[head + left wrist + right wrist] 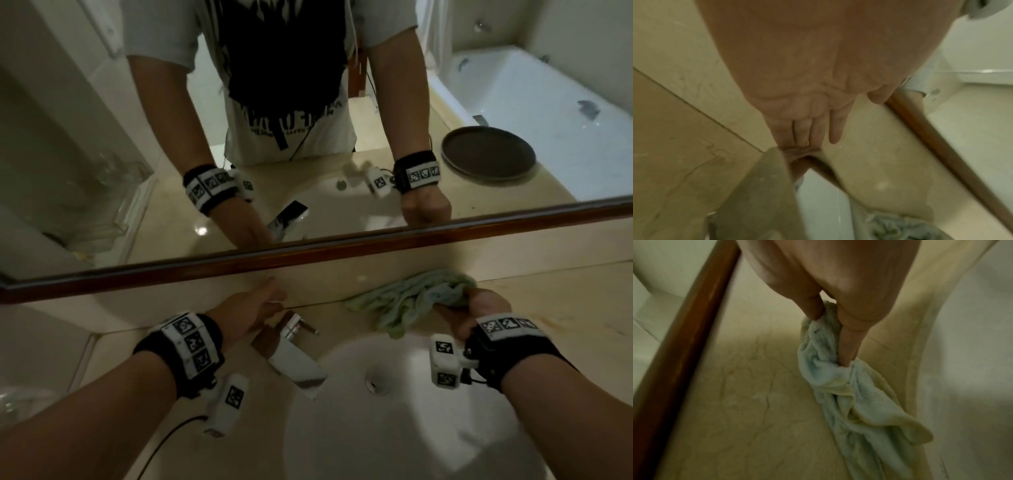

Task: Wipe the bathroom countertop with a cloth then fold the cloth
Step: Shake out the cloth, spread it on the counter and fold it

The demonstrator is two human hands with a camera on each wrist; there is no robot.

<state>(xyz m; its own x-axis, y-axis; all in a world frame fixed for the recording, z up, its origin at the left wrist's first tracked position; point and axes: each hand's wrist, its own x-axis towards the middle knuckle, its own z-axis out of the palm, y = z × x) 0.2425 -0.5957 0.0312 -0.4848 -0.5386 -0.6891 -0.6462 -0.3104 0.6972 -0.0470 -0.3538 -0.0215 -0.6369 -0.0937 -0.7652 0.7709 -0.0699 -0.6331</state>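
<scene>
A pale green-blue cloth [407,301] lies bunched on the beige marble countertop [565,308] behind the sink, below the mirror. My right hand [479,310] grips its right end; in the right wrist view the fingers [849,344] pinch the cloth [840,386], which trails across the counter beside the basin rim. My left hand [253,308] is open, fingers straight, reaching over the counter behind the faucet and holding nothing. In the left wrist view its fingers [818,128] lie extended just above the countertop [879,162], with the cloth [898,227] at the bottom edge.
A chrome faucet [294,353] stands between my hands at the back of the white sink [394,428]. A wooden mirror frame [308,250] runs along the back of the counter. The mirror reflects a dark round plate [488,156] and a bathtub.
</scene>
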